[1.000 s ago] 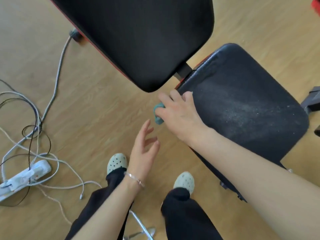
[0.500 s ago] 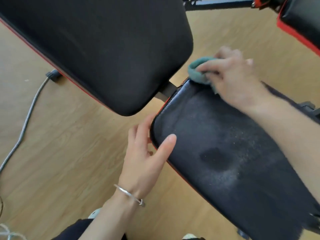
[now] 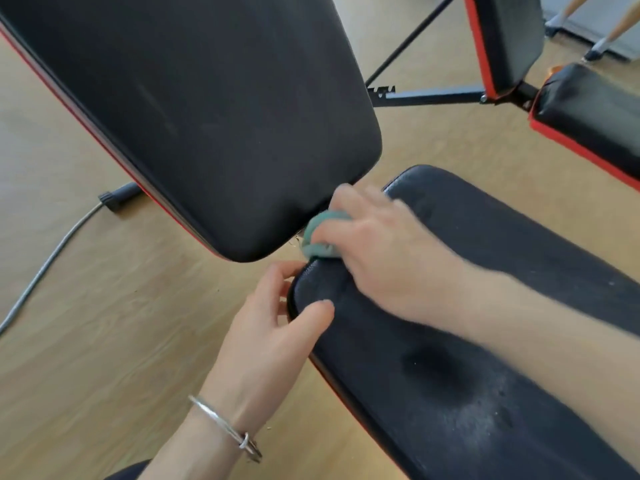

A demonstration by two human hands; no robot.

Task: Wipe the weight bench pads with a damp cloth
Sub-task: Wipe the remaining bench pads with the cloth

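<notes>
The right hand (image 3: 377, 247) sits just right of centre, its fingers curled over a bunched teal cloth (image 3: 317, 237) and pressing it down; the cloth lies at the narrow end of the seat pad (image 3: 485, 306), right at the gap below the backrest pad (image 3: 194, 109), which fills the frame from ten to twelve o'clock. The left hand (image 3: 273, 327), at about six o'clock, grips the near corner of the seat pad; its thumb lies on top and its fingers curl round the edge, apparently to steady the pad.

By my reckoning the wiping is at an early-to-middle stage. A dark, wet-looking patch shows in the middle of the seat pad; pale dusty speckle covers it toward four and five o'clock, so that stretch looks unwiped. The backrest pad carries faint streaks; whether it has been cleaned I cannot tell. A second bench (image 3: 588, 112) stands at two o'clock; whether it belongs to the job is unclear.

A grey cable (image 3: 45, 265) runs across the wooden floor (image 3: 104, 341) at nine o'clock; a silver bracelet (image 3: 225, 427) circles the left wrist.
</notes>
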